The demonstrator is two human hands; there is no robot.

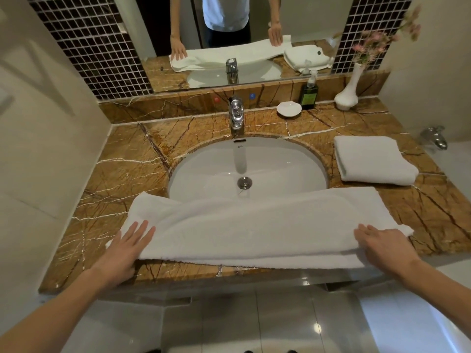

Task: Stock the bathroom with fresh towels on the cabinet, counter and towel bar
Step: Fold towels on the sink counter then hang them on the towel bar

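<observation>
Head view: we look down at our two bare arms reaching over a marble counter (114, 171) with a sink (267, 164) set into it.
Left arm: it comes in from the lower left corner, forearm angled up and to the right.
Left hand (130, 244): we lay it palm down, fingers straight and slightly spread, gripping nothing, fingertips pressing the left end of the long towel.
Long towel (254, 225): white, stretched flat along the front edge of the counter, its far edge lying over the near rim of the sink, its near edge hanging just past the counter front.
Tap (236, 113): chrome, upright behind the sink.
Right hand (384, 247): palm down, fingers extended and close together, not clasping, resting flat on the right end of the long towel.
Right arm: it enters from the lower right, forearm angled up and to the left.
Folded towel (372, 159): white, lying on the counter to the right of the sink, just beyond the long towel.
Back right corner: soap dish (288, 109), green pump bottle (309, 94), white vase (348, 94) with pink flowers.
</observation>
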